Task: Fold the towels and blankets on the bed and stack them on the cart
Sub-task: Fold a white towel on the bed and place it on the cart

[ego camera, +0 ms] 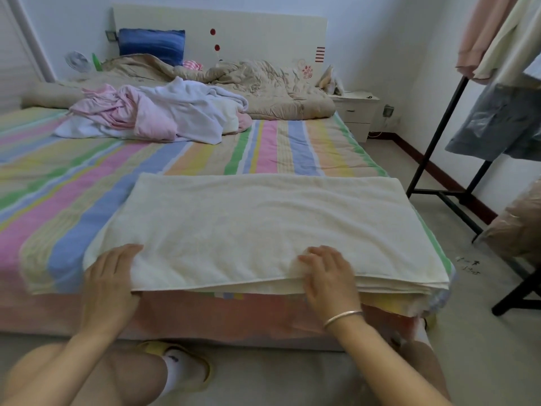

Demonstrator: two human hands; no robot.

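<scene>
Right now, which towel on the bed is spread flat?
The cream towel at the near edge, touched by the left hand and right hand; the pink towel and white towel lie crumpled farther back.
</scene>
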